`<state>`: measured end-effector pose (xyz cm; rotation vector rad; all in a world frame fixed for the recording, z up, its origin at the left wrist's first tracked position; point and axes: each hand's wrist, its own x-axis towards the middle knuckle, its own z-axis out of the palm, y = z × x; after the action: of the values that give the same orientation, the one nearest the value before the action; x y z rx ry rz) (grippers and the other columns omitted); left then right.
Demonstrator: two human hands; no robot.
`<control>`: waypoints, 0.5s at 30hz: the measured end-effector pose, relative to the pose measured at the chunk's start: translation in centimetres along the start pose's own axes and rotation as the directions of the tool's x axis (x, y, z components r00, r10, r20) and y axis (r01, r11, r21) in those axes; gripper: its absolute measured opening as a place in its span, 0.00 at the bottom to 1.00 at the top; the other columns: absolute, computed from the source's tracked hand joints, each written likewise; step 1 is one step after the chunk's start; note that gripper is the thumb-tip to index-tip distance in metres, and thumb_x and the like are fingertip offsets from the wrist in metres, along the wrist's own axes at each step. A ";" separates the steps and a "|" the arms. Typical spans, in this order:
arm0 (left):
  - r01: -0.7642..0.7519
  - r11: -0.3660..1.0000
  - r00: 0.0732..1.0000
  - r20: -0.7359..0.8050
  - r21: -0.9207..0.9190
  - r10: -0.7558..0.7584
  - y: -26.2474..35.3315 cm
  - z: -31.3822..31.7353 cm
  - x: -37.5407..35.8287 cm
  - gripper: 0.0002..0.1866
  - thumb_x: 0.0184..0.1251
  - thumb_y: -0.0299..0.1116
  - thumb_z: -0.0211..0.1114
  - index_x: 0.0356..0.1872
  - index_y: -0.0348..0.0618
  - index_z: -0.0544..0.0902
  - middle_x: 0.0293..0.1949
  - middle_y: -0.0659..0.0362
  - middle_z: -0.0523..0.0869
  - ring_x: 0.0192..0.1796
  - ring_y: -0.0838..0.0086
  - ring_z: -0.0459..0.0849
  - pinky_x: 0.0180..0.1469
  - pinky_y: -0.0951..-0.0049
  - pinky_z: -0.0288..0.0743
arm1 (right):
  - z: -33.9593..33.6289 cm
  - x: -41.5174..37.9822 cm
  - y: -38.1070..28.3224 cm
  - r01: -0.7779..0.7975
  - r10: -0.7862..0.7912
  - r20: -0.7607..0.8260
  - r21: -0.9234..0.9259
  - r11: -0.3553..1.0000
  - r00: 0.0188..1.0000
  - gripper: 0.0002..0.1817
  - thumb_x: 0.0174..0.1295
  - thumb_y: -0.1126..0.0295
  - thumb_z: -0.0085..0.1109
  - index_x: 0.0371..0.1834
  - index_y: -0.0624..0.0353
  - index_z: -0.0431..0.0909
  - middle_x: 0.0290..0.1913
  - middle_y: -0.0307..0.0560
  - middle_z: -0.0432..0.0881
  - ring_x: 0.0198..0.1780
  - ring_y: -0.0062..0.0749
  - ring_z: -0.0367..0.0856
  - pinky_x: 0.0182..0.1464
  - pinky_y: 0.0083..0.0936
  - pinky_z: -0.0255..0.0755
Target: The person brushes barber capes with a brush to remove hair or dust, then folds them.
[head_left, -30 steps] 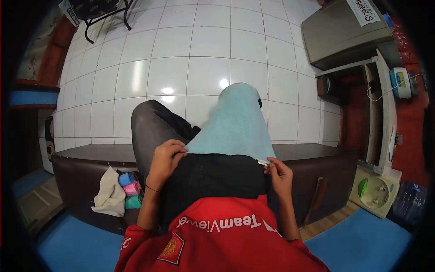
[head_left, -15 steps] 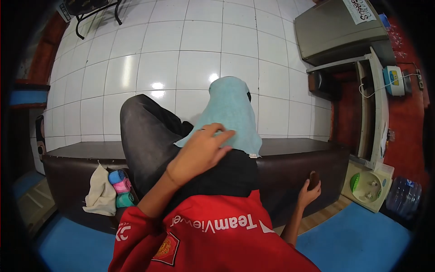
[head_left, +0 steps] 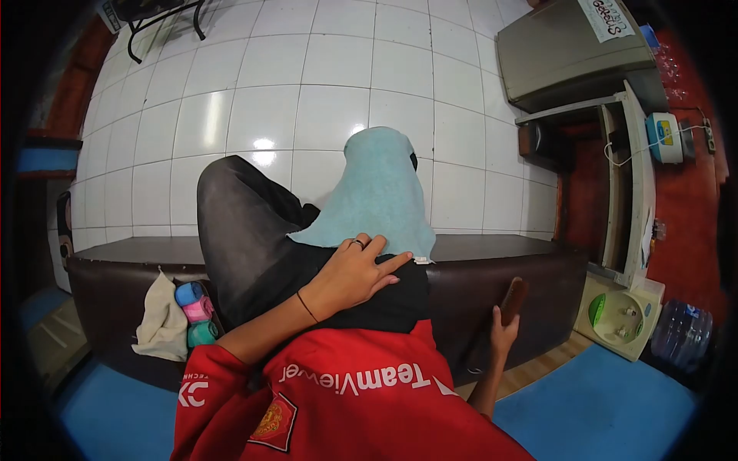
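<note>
My left hand point(head_left: 355, 275) rests on the black-trousered thigh at the near edge of a light blue cloth point(head_left: 380, 196), fingers apart and nothing held. The cloth is draped over my right knee, with a small white tag point(head_left: 422, 260) at its lower corner. Out to the right, my right hand point(head_left: 504, 332) grips the lower end of a brown brush-like object point(head_left: 513, 300) that points upward. At the left, a cream cloth point(head_left: 164, 319) lies beside rolled blue point(head_left: 189, 293), pink point(head_left: 197, 309) and green point(head_left: 203, 333) cloths.
I sit on a dark brown bench point(head_left: 138, 288) above a white tiled floor point(head_left: 330, 54). A grey cabinet point(head_left: 569, 65) and wooden shelf point(head_left: 642, 184) stand right, near a beige basin point(head_left: 619, 319) and a water bottle point(head_left: 683, 332). Black metal legs point(head_left: 165, 27) show upper left.
My left hand has come down from over the blue cloth to its near edge. My right hand has shifted slightly left and down, and more of the brown object shows, now upright.
</note>
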<state>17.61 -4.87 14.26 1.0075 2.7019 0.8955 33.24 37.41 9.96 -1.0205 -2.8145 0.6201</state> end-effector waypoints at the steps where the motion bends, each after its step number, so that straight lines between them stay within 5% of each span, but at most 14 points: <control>1: 0.000 1.000 1.000 0.013 0.008 0.000 0.0 0.0 0.0 0.24 0.68 0.44 0.61 0.65 0.56 0.76 0.45 0.53 0.74 0.44 0.61 0.75 0.44 0.67 0.73 | 0.4 0.1 -3.4 0.007 -0.007 0.005 0.000 1.000 1.000 0.21 0.64 0.57 0.67 0.49 0.62 0.75 0.35 0.46 0.80 0.35 0.32 0.80 0.39 0.29 0.74; 3: 0.012 1.000 1.000 0.024 -0.005 -0.012 0.5 0.1 -0.3 0.25 0.69 0.45 0.61 0.65 0.52 0.76 0.46 0.52 0.74 0.45 0.60 0.75 0.46 0.66 0.73 | 0.9 0.1 -10.5 -0.192 0.060 0.251 0.546 0.815 0.966 0.17 0.67 0.62 0.63 0.52 0.61 0.73 0.35 0.42 0.80 0.32 0.23 0.77 0.33 0.21 0.71; 5: 0.012 1.000 1.000 0.028 -0.009 -0.012 0.7 -0.1 -0.5 0.26 0.69 0.45 0.61 0.65 0.48 0.75 0.47 0.51 0.75 0.46 0.58 0.75 0.48 0.65 0.74 | 2.0 0.5 -15.9 -0.084 -0.135 0.341 0.556 0.827 0.930 0.19 0.71 0.63 0.57 0.59 0.59 0.68 0.32 0.39 0.78 0.26 0.15 0.74 0.25 0.14 0.67; 8: 0.056 0.998 0.998 0.006 -0.025 -0.055 1.0 -0.3 -1.0 0.28 0.68 0.45 0.62 0.64 0.39 0.74 0.50 0.48 0.75 0.49 0.55 0.75 0.52 0.63 0.74 | 2.8 0.9 -22.6 -0.083 -0.282 0.521 0.571 0.817 0.806 0.21 0.73 0.66 0.53 0.66 0.60 0.69 0.37 0.42 0.80 0.35 0.24 0.79 0.37 0.21 0.75; 10: 0.050 0.993 0.999 -0.008 -0.105 -0.051 0.9 -0.3 -1.5 0.30 0.67 0.46 0.63 0.63 0.34 0.73 0.53 0.47 0.73 0.52 0.53 0.74 0.54 0.62 0.74 | 3.6 1.2 -25.9 0.452 -0.728 0.450 0.579 0.679 0.517 0.23 0.76 0.70 0.42 0.73 0.59 0.65 0.45 0.49 0.80 0.44 0.36 0.77 0.56 0.34 0.70; 13: 0.088 0.991 0.996 -0.011 -0.100 -0.090 0.8 0.3 -1.8 0.32 0.67 0.46 0.64 0.64 0.32 0.71 0.55 0.46 0.72 0.53 0.53 0.73 0.55 0.64 0.74 | 2.6 1.7 -30.0 0.592 -0.700 0.674 0.471 0.654 0.237 0.27 0.69 0.74 0.52 0.71 0.38 0.70 0.40 0.57 0.76 0.43 0.49 0.78 0.49 0.36 0.73; 15: 0.086 0.990 0.992 -0.085 -0.110 -0.096 0.7 0.7 -1.9 0.33 0.65 0.44 0.65 0.65 0.32 0.70 0.56 0.47 0.71 0.54 0.54 0.73 0.57 0.65 0.74 | 4.8 3.6 -29.8 0.732 -0.749 0.636 0.419 0.538 0.186 0.29 0.67 0.75 0.54 0.70 0.33 0.71 0.39 0.56 0.75 0.42 0.50 0.77 0.48 0.36 0.74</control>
<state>19.70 -5.27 13.91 0.8349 2.7148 1.0784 11.67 17.27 17.31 1.0218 -3.3365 1.0765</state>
